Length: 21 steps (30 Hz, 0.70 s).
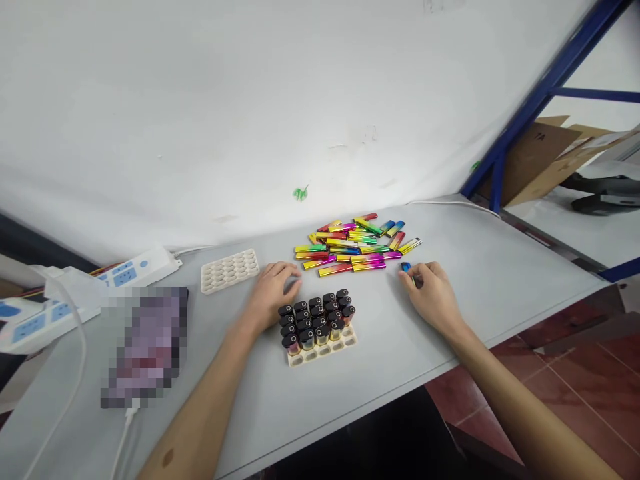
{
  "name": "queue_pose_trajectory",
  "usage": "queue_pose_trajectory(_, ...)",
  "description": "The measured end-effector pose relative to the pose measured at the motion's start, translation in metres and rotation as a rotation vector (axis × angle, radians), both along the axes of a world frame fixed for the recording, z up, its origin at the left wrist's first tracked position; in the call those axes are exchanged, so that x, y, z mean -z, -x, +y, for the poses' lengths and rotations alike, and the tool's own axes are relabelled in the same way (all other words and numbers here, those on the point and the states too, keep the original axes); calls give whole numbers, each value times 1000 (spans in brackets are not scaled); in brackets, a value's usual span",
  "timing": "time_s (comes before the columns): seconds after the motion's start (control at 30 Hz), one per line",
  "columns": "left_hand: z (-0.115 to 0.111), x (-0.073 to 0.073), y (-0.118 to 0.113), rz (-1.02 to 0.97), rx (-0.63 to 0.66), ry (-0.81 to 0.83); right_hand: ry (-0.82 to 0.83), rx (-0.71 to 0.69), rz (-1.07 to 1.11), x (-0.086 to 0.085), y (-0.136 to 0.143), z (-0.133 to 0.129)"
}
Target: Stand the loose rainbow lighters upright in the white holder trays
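Observation:
My left hand point(276, 287) rests on the grey table with its fingers bent and apart, just behind and left of a cream tray point(325, 351). Black-capped small devices point(319, 321) stand upright in the tray, its front row of slots bare. On the right, my right hand point(425, 287) pinches a small blue piece point(405, 266) between thumb and fingers, close to the table top. Between and beyond both hands lies a loose pile of shiny sleeves point(357, 247) in yellow, red, pink, green and blue.
A second cream tray point(230, 270) lies left of my left hand. Farther left are white power strips point(135, 270), cables and a pixelated item point(150, 347). A blue metal frame point(530, 93) and cardboard boxes point(545, 157) stand at the right, a white wall behind.

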<state>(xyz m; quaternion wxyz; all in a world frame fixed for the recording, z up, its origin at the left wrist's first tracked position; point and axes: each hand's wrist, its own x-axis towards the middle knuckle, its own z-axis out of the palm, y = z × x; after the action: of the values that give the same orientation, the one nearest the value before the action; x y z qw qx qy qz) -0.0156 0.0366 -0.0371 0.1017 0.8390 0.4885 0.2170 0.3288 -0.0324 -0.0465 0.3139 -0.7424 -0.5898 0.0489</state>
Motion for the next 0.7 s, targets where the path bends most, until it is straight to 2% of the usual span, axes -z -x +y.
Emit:
queue_pose_trajectory(0.17,0,1,1,3,-2,-5,-27,18,-63,2,-2,-1)
queue_pose_trajectory(0.7,0,0,0,6,-7,5,-3,5,-65,0,-1,-2)
